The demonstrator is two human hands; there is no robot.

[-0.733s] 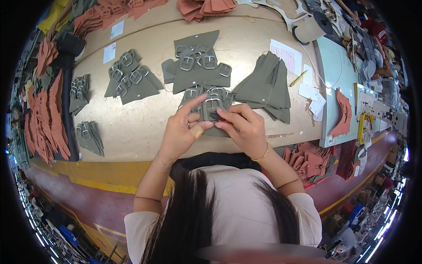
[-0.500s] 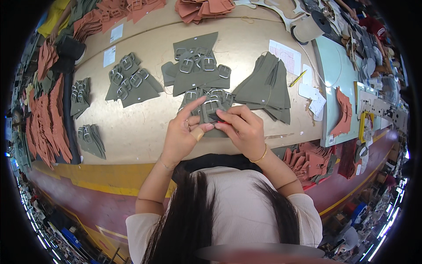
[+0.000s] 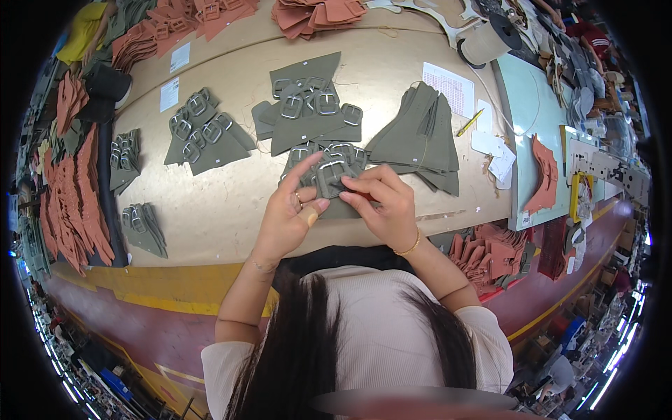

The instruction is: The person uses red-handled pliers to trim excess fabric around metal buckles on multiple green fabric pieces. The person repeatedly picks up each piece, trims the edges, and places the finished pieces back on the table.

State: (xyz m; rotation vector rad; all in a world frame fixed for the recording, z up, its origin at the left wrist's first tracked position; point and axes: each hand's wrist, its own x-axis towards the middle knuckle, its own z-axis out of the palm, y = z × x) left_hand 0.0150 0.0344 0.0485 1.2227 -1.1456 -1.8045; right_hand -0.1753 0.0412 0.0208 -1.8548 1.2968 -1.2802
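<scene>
An olive-green strap with a square silver buckle (image 3: 329,183) is held up between my two hands at the near side of the table. My left hand (image 3: 288,215) grips its lower left side, index finger raised beside the buckle. On the strap's right edge, the thumb and fingertips of my right hand (image 3: 386,204) are pinched. A small red bit shows at the right fingers; what it belongs to is hidden. Just beyond lie more green buckled straps (image 3: 299,152), touching a larger green pile with buckles (image 3: 308,115).
Flat green pieces (image 3: 418,136) are stacked to the right, near a yellow pen (image 3: 470,122) and a printed sheet (image 3: 448,87). Buckled green bundles (image 3: 199,129) lie left. Rust-coloured pieces (image 3: 318,15) sit at the back. A thread spool (image 3: 486,43) stands back right by a pale green board (image 3: 521,98).
The fingers have shifted slightly on the strap, and the buckle faces up a little more. The whole view has moved slightly; the piles stay as they were.
</scene>
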